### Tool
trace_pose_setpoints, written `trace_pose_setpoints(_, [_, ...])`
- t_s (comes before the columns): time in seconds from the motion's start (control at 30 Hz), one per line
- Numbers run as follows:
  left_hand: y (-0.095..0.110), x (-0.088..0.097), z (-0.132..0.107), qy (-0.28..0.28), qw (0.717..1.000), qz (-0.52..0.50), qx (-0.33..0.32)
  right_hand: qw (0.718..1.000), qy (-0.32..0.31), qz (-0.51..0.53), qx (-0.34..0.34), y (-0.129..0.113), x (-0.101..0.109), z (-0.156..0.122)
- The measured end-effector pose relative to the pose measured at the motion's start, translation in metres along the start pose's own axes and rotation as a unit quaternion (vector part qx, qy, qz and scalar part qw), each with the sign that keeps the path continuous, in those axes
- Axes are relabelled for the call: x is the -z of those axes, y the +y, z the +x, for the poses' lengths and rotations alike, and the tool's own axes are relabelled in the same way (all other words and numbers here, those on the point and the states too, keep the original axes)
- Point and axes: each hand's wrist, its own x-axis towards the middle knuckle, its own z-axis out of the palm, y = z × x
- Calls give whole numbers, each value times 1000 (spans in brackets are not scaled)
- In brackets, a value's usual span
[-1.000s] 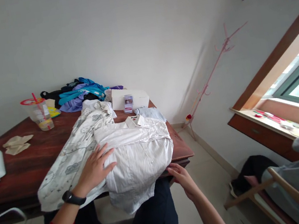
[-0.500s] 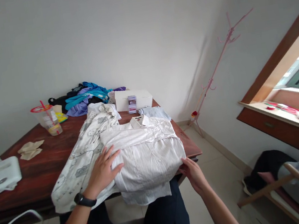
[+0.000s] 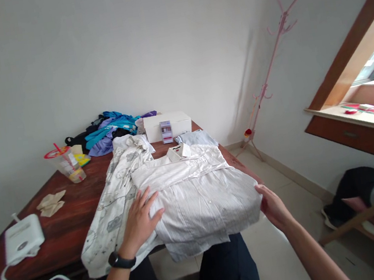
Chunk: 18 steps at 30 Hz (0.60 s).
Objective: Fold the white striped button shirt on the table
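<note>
A white striped shirt (image 3: 196, 200) lies partly folded on the table, its collar at the far end and its lower part hanging over the near edge. My left hand (image 3: 143, 220) rests flat on the shirt's left side, fingers spread. At the right, my right hand (image 3: 271, 202) pinches the shirt's side edge between thumb and fingers and holds it out past the table. Under the shirt's left side lies a white garment with grey cloud prints (image 3: 109, 218). Part of that garment is hidden by my left hand and the shirt.
On the dark wooden table (image 3: 78, 214) stand a plastic cup with a straw (image 3: 70, 165), a white device with a cable (image 3: 23, 237) and a white box (image 3: 179, 122). A heap of blue and black clothes (image 3: 110, 128) lies behind. A pink coat rack (image 3: 272, 65) leans right.
My right hand has moved right, pulling the shirt's side edge outward so the fabric spreads wider. My left hand stays on the shirt. The camera view has shifted slightly.
</note>
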Motion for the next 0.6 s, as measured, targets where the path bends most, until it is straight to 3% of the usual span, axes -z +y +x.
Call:
trace_pose_setpoints(0.27, [0,0,0,-6,1000,9,-1,973,-140,-151,-99,-7,33,-17])
trace_pose_setpoints(0.37, [1,1,1,-7,1000,12,2,958,-184,-203,-89,-13,41,-21])
trace_pose_setpoints(0.6, [2,2,1,-2,1000,7,0,936,-201,-287,-39,-24,49,-21])
